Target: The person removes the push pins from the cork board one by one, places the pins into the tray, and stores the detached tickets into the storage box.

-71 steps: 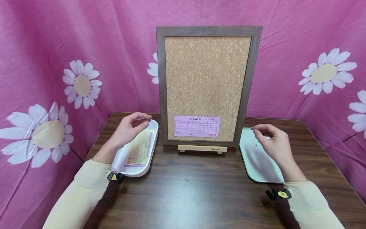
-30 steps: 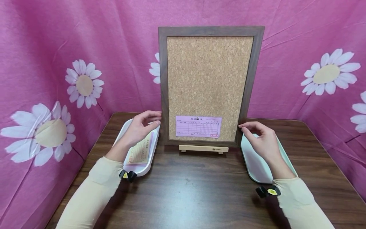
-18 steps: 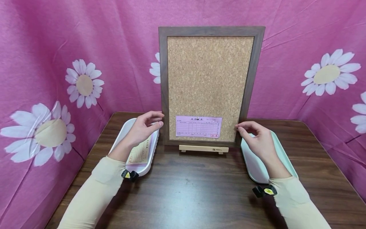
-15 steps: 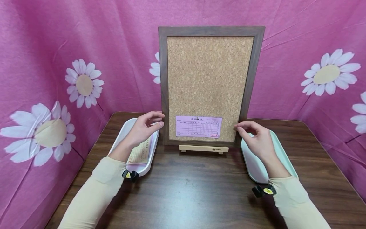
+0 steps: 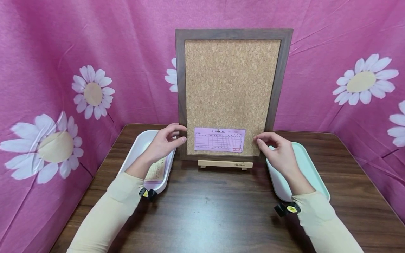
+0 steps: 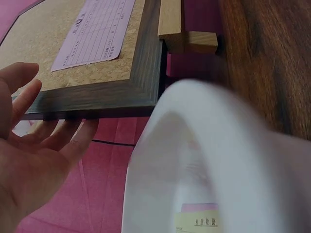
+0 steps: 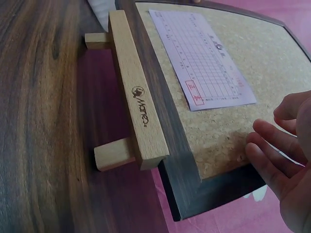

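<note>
In the head view, a framed corkboard [image 5: 232, 88] leans upright on a small wooden stand [image 5: 225, 164]. A pink printed form [image 5: 219, 140] hangs low on the cork, held by a silver push pin [image 5: 218, 130] at its top edge. My left hand [image 5: 162, 144] is at the board's left frame, thumb and index finger in front of it; in the left wrist view the other fingers reach the frame's outer edge. My right hand [image 5: 280, 151] hovers by the lower right of the cork, fingers loosely bent, with nothing visible between them. Whether its fingertips touch the cork, I cannot tell.
On the left, a white tray [image 5: 134, 154] holds a yellow form [image 5: 156, 170] over pink paper, partly behind the left forearm. A pale green tray [image 5: 311, 168] lies at the right under the right arm. A pink flowered curtain [image 5: 133, 42] surrounds the brown wooden table [image 5: 205, 218].
Both hands have come inward from above the trays to the board's two sides. The right fingertips now lie in front of the cork. The pinned form has stayed in place.
</note>
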`<state>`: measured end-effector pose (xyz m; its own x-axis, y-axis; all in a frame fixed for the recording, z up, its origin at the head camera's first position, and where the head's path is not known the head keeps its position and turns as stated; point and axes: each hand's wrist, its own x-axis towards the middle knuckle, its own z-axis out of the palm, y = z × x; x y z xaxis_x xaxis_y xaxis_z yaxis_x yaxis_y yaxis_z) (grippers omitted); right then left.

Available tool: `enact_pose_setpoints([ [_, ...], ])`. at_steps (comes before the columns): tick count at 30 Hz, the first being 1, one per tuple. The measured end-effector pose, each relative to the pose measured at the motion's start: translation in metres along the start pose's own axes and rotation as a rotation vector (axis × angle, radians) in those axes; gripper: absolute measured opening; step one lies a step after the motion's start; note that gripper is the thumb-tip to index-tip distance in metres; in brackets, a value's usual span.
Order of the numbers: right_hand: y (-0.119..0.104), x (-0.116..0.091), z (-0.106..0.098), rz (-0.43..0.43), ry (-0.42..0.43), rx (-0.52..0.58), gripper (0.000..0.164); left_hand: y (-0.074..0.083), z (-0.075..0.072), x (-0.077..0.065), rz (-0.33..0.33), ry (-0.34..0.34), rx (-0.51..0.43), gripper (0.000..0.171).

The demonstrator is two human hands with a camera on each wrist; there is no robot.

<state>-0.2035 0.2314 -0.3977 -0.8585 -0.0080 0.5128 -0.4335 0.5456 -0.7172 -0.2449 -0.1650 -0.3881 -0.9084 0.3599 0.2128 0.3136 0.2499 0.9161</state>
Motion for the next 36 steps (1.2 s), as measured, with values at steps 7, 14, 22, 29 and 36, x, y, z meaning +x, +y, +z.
enact_pose_setpoints([
  [7,-0.003,0.002,0.005,0.009,-0.021,0.026,0.011,-0.003,0.008,0.005,0.051,0.011,-0.005,0.036],
  [14,-0.004,0.004,0.009,0.006,-0.030,0.020,0.012,-0.004,0.015,0.007,0.065,0.015,0.025,0.039],
  [22,-0.005,0.006,0.011,0.005,-0.031,0.012,0.011,-0.009,0.017,0.008,0.039,-0.017,0.016,0.048],
  [29,-0.006,0.007,0.013,-0.007,-0.030,0.016,0.011,-0.010,0.018,0.007,0.020,-0.023,0.013,0.050],
  [36,-0.006,0.008,0.016,-0.017,-0.027,0.028,0.010,-0.012,0.020,0.010,0.066,-0.017,0.048,0.048],
])
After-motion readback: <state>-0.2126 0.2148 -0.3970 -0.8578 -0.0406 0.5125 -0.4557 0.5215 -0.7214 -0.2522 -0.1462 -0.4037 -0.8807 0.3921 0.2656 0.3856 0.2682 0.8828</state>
